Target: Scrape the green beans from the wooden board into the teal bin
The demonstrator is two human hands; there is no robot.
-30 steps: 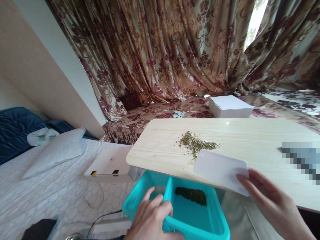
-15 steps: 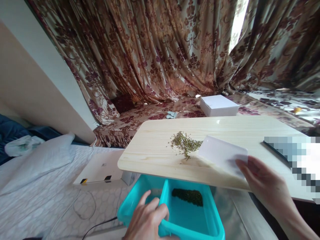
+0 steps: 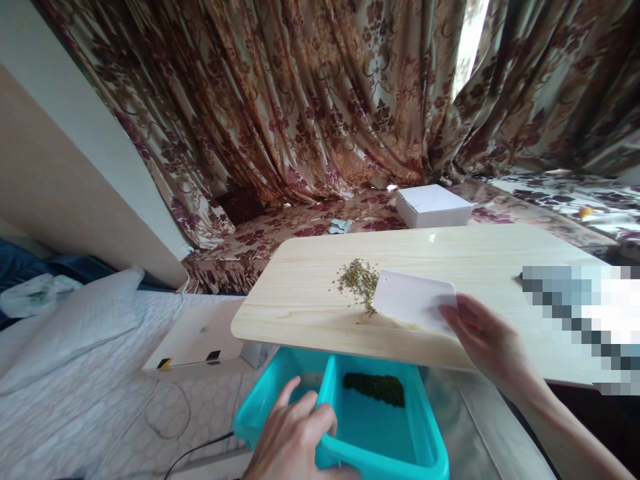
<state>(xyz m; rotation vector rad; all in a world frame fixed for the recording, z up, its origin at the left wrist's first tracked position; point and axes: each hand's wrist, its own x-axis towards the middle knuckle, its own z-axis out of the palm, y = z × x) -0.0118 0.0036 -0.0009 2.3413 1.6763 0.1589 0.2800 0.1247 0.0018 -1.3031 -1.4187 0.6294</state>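
My right hand is closed on one end of a thin white scraper, a flat rectangular sheet. The scraper's far edge touches a pile of small greenish-brown grains spread on the light wooden tabletop. At the front, my left hand grips the near rim and divider of a turquoise two-part bin, its index finger stretched over the left compartment. A dark green heap of grains lies at the back of the right compartment. The left compartment is partly hidden by my hand.
A white box stands behind the table on floral cloth. A small folded cloth lies left of it. On the quilted bed are a pillow, a pale flat box and cables. A dark-edged object at right is blurred out.
My right hand has moved the scraper to the left, pressing the right side of the grain pile inward. My left hand stays on the bin. The view has shifted slightly.
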